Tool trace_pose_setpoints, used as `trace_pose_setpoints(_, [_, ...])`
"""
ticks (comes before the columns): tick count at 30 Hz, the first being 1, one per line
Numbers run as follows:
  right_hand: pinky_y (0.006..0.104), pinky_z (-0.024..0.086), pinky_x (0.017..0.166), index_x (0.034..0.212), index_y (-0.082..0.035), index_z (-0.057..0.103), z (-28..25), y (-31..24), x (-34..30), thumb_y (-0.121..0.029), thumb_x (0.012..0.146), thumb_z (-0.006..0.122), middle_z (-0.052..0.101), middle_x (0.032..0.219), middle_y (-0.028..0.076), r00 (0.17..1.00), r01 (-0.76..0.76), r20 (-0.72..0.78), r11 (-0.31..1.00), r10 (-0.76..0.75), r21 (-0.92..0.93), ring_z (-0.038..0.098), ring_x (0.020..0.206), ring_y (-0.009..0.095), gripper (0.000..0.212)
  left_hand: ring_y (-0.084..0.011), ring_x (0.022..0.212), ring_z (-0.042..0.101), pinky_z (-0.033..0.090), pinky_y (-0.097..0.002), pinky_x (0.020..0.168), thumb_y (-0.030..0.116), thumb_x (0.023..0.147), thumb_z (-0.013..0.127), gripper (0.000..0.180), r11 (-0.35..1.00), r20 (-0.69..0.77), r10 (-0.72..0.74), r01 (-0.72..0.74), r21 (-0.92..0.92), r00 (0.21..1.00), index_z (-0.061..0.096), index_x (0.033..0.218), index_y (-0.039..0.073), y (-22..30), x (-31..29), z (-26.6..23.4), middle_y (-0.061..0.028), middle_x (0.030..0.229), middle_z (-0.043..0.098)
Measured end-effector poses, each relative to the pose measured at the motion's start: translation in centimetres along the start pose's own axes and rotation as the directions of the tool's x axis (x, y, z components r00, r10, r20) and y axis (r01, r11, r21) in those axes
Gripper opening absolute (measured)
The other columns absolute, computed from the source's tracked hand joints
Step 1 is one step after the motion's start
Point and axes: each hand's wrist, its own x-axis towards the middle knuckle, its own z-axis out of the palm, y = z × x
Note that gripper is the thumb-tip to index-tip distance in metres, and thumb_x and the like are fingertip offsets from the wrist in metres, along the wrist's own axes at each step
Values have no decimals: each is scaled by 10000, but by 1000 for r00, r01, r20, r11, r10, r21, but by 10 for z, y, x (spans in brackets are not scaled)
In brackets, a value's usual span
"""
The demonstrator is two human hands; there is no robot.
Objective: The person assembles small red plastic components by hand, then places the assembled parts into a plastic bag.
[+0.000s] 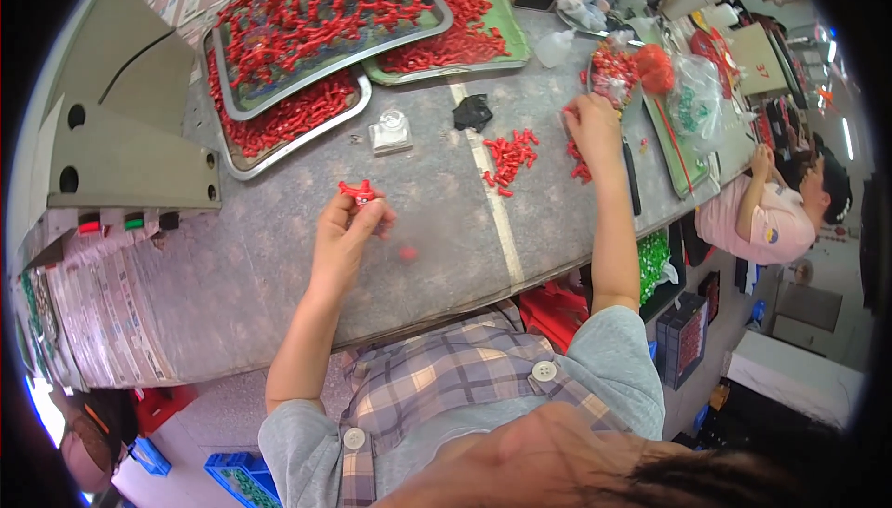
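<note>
My left hand [351, 227] is closed in a pinch around a small red figure-like plastic part [359, 194], held over the grey tabletop. A bit of white shows on the part's face. Farther right, my right hand [595, 127] reaches over the table with its fingers pressed together. What is between them, if anything, is too small to make out. Beneath and beside it lie a few red pieces [578, 162]. Between my hands is a loose pile of small red plastic pieces [510, 160]. A blurred red spot [408, 253] shows near my left hand.
Metal trays [243, 171] and a green tray [525, 51] full of red parts stand at the back. A grey machine [121, 150] is at left. Nearby are a black scrap [472, 112], a clear box [390, 132] and a white bottle [555, 47]. Another person [767, 211] sits at right.
</note>
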Motion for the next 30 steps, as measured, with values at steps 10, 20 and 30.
trace_pose_setpoints(10, [257,437,638,824,-20,574,-28,-29,-3,-59,753,613,582,766,52,965,-263,183,736,190,624,553,682,127,90,-104,745,537,466,-264,670,150,824,609,239,965,90,-245,252,-72,965,550,1018,23,26,-6,19,-57,886,587])
trace_pose_setpoints(20, [243,413,709,876,-13,555,-44,-170,-31,43,738,605,568,860,53,897,-81,169,225,-408,971,527,791,121,157,-87,717,517,474,-261,609,161,845,590,165,964,159,-227,244,-103,961,568,976,65,16,-7,22,-1,796,565])
trace_pose_setpoints(30, [283,428,577,863,-37,633,-48,-178,-28,-18,634,707,604,794,75,877,336,-103,448,-469,829,558,675,185,241,-59,676,505,498,-235,543,148,842,600,125,995,133,-69,59,79,989,592,910,44,19,-7,17,23,741,531])
